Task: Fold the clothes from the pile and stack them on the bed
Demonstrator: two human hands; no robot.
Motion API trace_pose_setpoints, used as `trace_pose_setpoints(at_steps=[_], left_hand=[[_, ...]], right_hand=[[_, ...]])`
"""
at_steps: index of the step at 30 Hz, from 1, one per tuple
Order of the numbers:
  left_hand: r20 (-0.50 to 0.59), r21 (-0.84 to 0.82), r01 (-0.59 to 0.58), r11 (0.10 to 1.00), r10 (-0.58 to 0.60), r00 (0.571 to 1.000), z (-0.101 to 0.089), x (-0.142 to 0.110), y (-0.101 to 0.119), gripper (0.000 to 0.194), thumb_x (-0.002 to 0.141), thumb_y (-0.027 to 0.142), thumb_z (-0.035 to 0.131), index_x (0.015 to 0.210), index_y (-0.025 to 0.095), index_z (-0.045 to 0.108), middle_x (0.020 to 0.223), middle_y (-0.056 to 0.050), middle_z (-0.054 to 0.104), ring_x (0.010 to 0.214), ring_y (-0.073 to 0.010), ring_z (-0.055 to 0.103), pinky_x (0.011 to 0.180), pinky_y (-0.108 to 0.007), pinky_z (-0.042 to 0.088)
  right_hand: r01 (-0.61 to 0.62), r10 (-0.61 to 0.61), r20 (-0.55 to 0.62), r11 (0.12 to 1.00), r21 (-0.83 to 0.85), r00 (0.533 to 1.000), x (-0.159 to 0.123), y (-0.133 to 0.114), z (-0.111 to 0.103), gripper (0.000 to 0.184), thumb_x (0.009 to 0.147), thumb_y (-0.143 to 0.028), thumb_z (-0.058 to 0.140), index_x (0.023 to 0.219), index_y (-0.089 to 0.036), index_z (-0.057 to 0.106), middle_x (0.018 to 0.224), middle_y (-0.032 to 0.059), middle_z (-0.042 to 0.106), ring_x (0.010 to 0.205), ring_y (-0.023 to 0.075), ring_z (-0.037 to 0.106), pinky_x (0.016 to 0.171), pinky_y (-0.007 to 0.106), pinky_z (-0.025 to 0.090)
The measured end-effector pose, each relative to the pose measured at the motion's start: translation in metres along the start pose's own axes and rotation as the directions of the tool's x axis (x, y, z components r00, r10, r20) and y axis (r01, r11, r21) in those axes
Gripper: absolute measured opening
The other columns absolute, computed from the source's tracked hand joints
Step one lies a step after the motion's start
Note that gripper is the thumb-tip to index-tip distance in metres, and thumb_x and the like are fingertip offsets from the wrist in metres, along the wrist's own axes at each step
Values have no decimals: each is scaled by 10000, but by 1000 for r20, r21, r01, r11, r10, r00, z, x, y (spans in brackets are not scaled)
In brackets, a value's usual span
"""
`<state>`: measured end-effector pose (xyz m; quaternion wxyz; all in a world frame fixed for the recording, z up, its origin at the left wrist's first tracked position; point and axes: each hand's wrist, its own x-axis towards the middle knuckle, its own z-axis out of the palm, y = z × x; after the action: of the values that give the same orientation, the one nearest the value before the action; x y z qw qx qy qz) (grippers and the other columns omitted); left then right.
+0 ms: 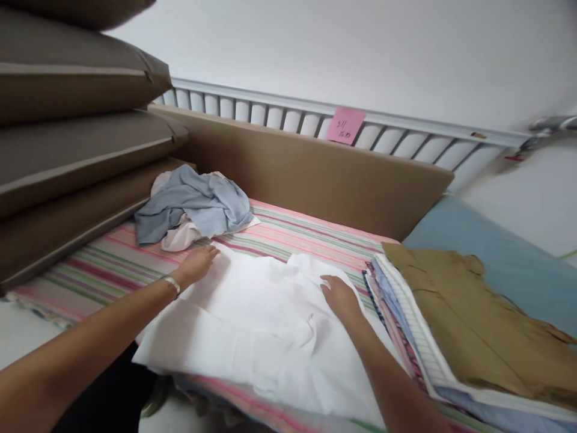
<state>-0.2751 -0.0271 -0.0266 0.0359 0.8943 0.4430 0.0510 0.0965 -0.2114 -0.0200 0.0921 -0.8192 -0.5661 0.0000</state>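
Partly open, right fingers [334, 284] touch the white cloth [265, 304].

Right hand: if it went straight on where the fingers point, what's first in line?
Probably the white cloth right at the fingertips of the right hand; beyond its far edge lies the striped sheet. One view, so the hand's height is unclear.

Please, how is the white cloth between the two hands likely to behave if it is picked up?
The white cloth is probably floppy: soft wrinkles show near the right hand, so it would likely sag. It looks like fabric only, so perhaps light for its spread. Lying flat on the striped cover, it should hardly roll.
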Motion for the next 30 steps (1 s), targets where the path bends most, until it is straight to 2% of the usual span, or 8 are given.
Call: trace_pose_setpoints(at_steps=[6,10,13,16,18,23,27,30], left_hand=[[82,139,-72,988,61,995,7,62,-11,450,835,40,371,1223,192,542,1256,-114,556,1162,-264,474,902,-394,403],[153,164,-37,986,12,988,8,83,-21,425,769,59,499,1167,186,577,1204,-120,578,1097,-247,533,863,-337,445],[182,172,-10,985,-21,983,10,91,-21,314,744,69,526,1021,160,642,1051,-136,638,956,-250,605,808,-343,470],[180,174,9,985,-41,983,9,91,-19,232,737,69,509,892,139,668,926,-141,665,865,-260,627,762,-364,480],[142,167,-6,986,-18,990,4,85,-18,226,727,60,498,862,121,669,954,-157,661,916,-279,614,796,-375,464],[-10,125,-74,989,75,997,-29,51,-23,197,749,119,507,885,116,650,953,-134,663,918,-261,602,842,-343,424],[-233,108,-216,970,236,943,-50,-6,-25,136,814,180,501,830,144,632,848,-98,649,878,-245,580,832,-350,404],[-329,86,-257,963,271,905,-42,-60,-27,178,866,211,469,789,173,626,820,-67,637,849,-216,557,868,-363,375]], right_hand=[[-32,44,140,995,-92,989,74,5,19,509,795,-217,523,1301,-178,486,1374,97,471,1265,217,416,1038,360,312],[-70,102,233,987,-141,967,102,11,21,585,721,-299,612,1289,-225,494,1324,100,509,1184,248,491,945,392,387],[-73,123,274,980,-184,954,111,10,17,512,681,-286,626,1188,-243,574,1216,87,581,1083,257,549,865,400,413],[-65,127,277,973,-223,953,108,6,8,304,677,-222,596,972,-234,668,1027,71,656,978,246,586,823,386,404],[-57,116,238,968,-243,964,101,3,-3,225,703,-197,553,888,-219,680,971,75,664,964,238,585,828,377,387],[-9,27,64,962,-274,998,53,-1,-46,266,802,-242,473,1002,-180,637,1060,105,633,1034,239,541,942,418,303],[114,-176,-198,950,-291,964,-21,-4,-66,178,842,-232,445,885,-175,607,934,75,648,948,227,552,1025,455,212],[185,-258,-290,949,-256,922,-82,-4,-55,118,804,-156,470,854,-188,572,905,52,642,910,213,553,1053,455,184]])
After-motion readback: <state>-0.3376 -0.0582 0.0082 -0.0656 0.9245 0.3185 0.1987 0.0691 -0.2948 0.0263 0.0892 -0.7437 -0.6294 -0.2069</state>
